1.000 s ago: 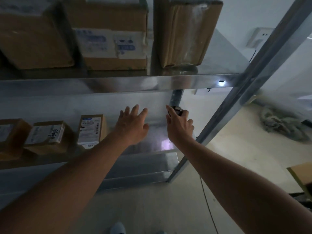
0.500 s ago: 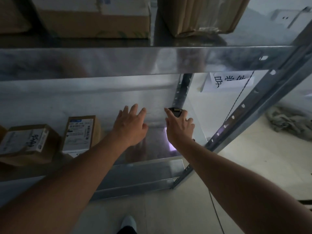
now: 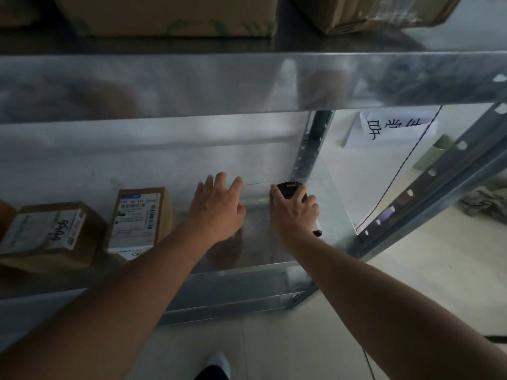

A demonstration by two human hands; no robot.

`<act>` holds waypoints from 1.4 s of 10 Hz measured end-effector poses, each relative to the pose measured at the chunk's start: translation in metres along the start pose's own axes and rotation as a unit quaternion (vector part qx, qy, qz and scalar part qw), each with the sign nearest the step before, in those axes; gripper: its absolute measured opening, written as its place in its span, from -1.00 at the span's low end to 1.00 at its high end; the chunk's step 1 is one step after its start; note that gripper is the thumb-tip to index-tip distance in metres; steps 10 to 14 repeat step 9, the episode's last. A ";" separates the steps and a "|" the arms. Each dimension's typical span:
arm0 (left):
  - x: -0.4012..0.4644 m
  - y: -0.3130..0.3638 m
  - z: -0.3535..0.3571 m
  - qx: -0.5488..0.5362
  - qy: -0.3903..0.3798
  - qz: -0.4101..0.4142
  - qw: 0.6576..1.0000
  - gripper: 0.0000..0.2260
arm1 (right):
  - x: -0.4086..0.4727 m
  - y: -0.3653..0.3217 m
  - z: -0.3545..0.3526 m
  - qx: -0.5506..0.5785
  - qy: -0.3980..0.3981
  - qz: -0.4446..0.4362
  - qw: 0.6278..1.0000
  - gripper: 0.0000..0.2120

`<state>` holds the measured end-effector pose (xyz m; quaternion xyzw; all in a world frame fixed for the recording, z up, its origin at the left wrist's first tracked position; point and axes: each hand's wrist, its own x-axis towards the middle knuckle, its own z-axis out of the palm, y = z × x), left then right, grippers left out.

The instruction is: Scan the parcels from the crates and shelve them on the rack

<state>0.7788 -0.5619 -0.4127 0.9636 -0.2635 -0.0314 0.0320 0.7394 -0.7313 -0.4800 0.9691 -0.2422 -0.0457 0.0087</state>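
Note:
Both my arms reach into the metal rack (image 3: 247,83) over its lower shelf (image 3: 323,242). My left hand (image 3: 219,204) hovers there with fingers spread and straight, holding nothing. My right hand (image 3: 295,212) grips a black handheld scanner (image 3: 288,187), whose head points at the back of the shelf. To the left of my left hand stands a cardboard parcel (image 3: 137,220) with a white shipping label. Another labelled parcel (image 3: 46,237) lies further left. Larger cardboard boxes (image 3: 170,17) sit on the shelf above.
The rack's slotted upright (image 3: 428,198) slants at the right, and a rear upright (image 3: 310,149) stands behind the scanner. A paper sign (image 3: 395,124) hangs on the wall. A thin cable (image 3: 395,176) runs down beside it. Crumpled cloth (image 3: 485,204) lies on the floor at right.
The view has dropped and moved closer to the lower shelf. Both hands stay over the shelf's right part. The light spot seen on the shelf near the scanner earlier is gone.

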 end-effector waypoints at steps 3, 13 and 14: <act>0.005 -0.002 0.003 -0.006 0.004 0.006 1.000 -0.43 | 0.001 0.003 0.013 -0.030 0.015 -0.012 0.999 -0.35; -0.050 -0.002 -0.032 -0.039 -0.013 -0.043 0.998 -0.43 | -0.045 0.003 -0.054 0.014 -0.040 -0.065 0.997 -0.40; -0.050 -0.002 -0.032 -0.039 -0.013 -0.043 0.998 -0.43 | -0.045 0.003 -0.054 0.014 -0.040 -0.065 0.997 -0.40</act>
